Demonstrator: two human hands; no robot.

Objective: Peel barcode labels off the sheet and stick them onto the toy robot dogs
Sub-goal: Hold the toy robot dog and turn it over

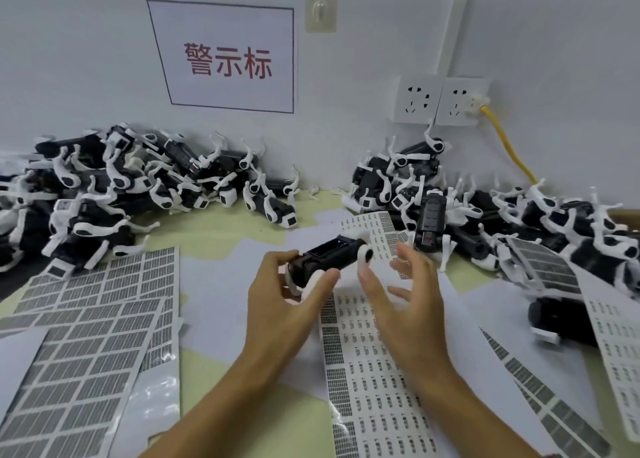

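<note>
My left hand grips a black and white toy robot dog above the table's middle, its underside turned up. Just right of the dog, my right hand hovers with fingers spread and relaxed; whether a label clings to a fingertip is too blurred to tell. A barcode label sheet with several labels peeled off lies flat under both hands. Full label sheets lie at the left.
A heap of toy dogs fills the back left against the wall. Another heap spreads along the back right. More label sheets drape over dogs at the right. Wall sockets with a yellow cable sit behind.
</note>
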